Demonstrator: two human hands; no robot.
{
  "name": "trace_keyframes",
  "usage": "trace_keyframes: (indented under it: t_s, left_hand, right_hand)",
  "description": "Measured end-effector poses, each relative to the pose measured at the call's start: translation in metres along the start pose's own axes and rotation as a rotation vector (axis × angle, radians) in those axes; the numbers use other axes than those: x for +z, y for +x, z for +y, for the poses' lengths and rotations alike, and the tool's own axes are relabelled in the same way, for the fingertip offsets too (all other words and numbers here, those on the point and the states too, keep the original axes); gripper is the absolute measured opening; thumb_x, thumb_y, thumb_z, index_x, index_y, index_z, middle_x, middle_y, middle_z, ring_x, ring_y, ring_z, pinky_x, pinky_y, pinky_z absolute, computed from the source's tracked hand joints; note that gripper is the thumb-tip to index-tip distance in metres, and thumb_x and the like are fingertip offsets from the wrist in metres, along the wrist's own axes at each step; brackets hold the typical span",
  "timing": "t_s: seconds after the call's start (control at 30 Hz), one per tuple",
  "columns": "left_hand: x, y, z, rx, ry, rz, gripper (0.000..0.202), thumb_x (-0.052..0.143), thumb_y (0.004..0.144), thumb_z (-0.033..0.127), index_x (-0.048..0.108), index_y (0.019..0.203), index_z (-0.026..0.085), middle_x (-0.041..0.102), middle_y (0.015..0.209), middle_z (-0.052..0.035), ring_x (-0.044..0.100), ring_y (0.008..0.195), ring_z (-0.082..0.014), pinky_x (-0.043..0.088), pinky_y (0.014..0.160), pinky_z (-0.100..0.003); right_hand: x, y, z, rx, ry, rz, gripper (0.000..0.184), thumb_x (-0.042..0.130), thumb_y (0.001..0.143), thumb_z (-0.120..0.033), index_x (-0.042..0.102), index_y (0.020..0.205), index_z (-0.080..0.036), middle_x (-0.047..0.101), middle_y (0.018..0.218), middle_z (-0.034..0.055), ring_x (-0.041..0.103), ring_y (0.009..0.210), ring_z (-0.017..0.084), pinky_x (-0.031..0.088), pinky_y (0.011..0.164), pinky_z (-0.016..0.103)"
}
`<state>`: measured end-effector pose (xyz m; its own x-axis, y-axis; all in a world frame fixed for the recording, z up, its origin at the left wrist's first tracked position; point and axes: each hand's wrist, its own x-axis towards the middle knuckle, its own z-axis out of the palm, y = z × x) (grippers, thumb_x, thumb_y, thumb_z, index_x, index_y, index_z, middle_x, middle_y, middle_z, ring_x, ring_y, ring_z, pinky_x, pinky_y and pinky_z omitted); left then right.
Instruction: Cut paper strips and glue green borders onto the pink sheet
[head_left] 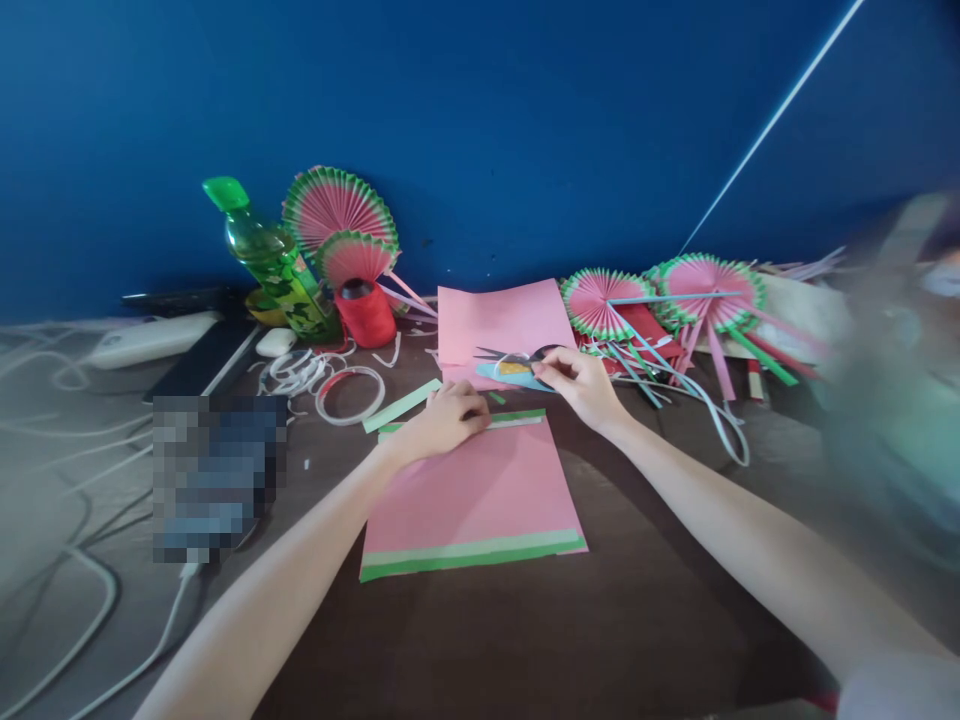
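Note:
A pink paper sheet (469,490) with green and pale green strips along its near and far edges lies flat on the dark table. On its far left part rests my left hand (450,418), closed with curled fingers pressing the paper; the fingertips are partly hidden. Beyond the sheet's far right corner, my right hand (577,385) is closed at the dark handle of a pair of scissors (491,354). The blades point left over a second pink sheet (502,315). Beneath the scissors are a blue piece and a yellow piece. Near my left hand lies a pale green strip (405,405).
Pleated pink-and-green paper fans (341,205) lean on the blue wall; others (604,303) lie at right. A green bottle (277,265), red spool (367,315), tape roll (350,396) and white cables (97,580) are on the left, beside a pixelated phone-like device (217,480).

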<state>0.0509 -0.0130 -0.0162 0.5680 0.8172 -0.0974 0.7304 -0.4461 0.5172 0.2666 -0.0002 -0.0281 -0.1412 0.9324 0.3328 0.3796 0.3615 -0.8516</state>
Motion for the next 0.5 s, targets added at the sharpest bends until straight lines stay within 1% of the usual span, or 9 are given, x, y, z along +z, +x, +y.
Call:
trace_keyframes:
  t_s: [0.07,0.17,0.33,0.4,0.5]
  left_hand:
    - [0.000,-0.001,0.000,0.005,-0.001,0.000,0.022,0.042,0.084,0.031,0.058,0.077,0.018,0.051,0.090,-0.0047,0.042,0.092,-0.0222,0.031,0.085,-0.043]
    - [-0.001,-0.002,0.001,0.006,-0.003,-0.002,0.023,0.042,0.085,0.032,0.059,0.077,0.018,0.050,0.090,-0.0049,0.042,0.093,-0.0225,0.031,0.086,-0.043]
    - [-0.003,-0.002,0.003,0.001,0.004,-0.021,0.024,0.040,0.086,0.033,0.059,0.080,0.019,0.050,0.091,-0.0048,0.042,0.095,-0.0231,0.031,0.086,-0.043]
    - [-0.003,-0.002,0.003,-0.001,0.003,-0.023,0.025,0.040,0.086,0.034,0.059,0.080,0.019,0.050,0.090,-0.0048,0.042,0.096,-0.0233,0.031,0.086,-0.043]
    - [-0.002,-0.002,0.002,0.001,-0.005,-0.023,0.025,0.040,0.086,0.034,0.059,0.080,0.019,0.050,0.090,-0.0046,0.042,0.096,-0.0232,0.031,0.086,-0.043]
  right_hand:
    - [-0.002,0.001,-0.002,0.019,0.016,-0.035,0.026,0.057,0.077,-0.039,0.054,0.063,-0.017,0.049,0.057,-0.0018,0.043,0.055,0.011,0.032,0.053,0.025]
    - [-0.007,0.004,-0.003,0.031,-0.039,-0.154,0.024,0.061,0.074,-0.038,0.056,0.065,-0.017,0.051,0.060,-0.0019,0.044,0.055,0.010,0.031,0.053,0.025]
    - [-0.019,0.010,-0.001,-0.052,-0.223,-0.368,0.024,0.068,0.069,-0.037,0.055,0.065,-0.018,0.046,0.062,-0.0036,0.041,0.057,0.010,0.030,0.055,0.024]
    - [-0.021,0.012,0.000,-0.085,-0.270,-0.421,0.025,0.068,0.069,-0.037,0.053,0.063,-0.018,0.043,0.063,-0.0037,0.040,0.059,0.010,0.031,0.056,0.024]
    - [-0.022,0.014,0.002,-0.096,-0.322,-0.467,0.024,0.069,0.068,-0.033,0.052,0.062,-0.018,0.042,0.064,-0.0036,0.040,0.060,0.011,0.031,0.057,0.024]
